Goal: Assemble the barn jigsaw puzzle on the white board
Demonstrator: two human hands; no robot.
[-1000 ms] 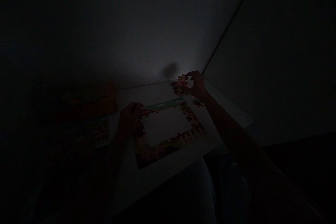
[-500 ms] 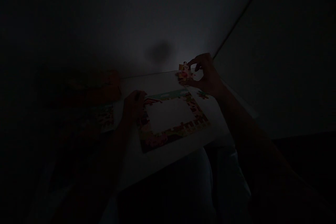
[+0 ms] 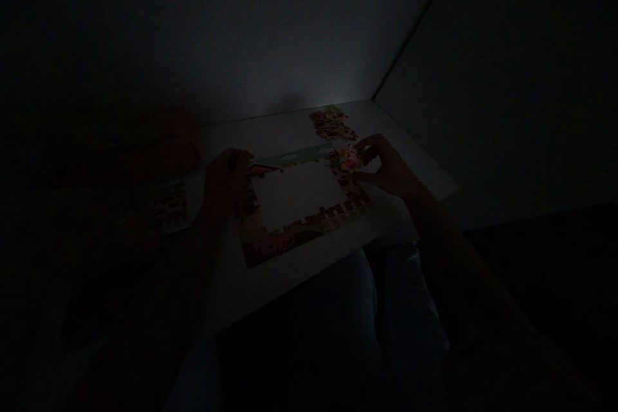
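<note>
The right hand (image 3: pixel 390 168) pinches a piece (image 3: pixel 351 157) near the puzzle (image 3: pixel 346 214). The left hand (image 3: pixel 223 181) half-curls at its left edge — any hold unclear.

Loose pieces (image 3: pixel 333 123) — behind puzzle border (image 3: pixel 309 225)

No legible text, label, brand or number, at least in such dimness.

Room very dark, no lamp in view. 2 plain walls: back wall (image 3: pixel 270 45) and right wall (image 3: pixel 521 109), meeting at 1 dark seam (image 3: pixel 420 22). Back wall brightest low, near the corner. 1 pale table (image 3: pixel 270 277) pushed up to the back wall. Lower right near-black, floor unreadable.
</note>
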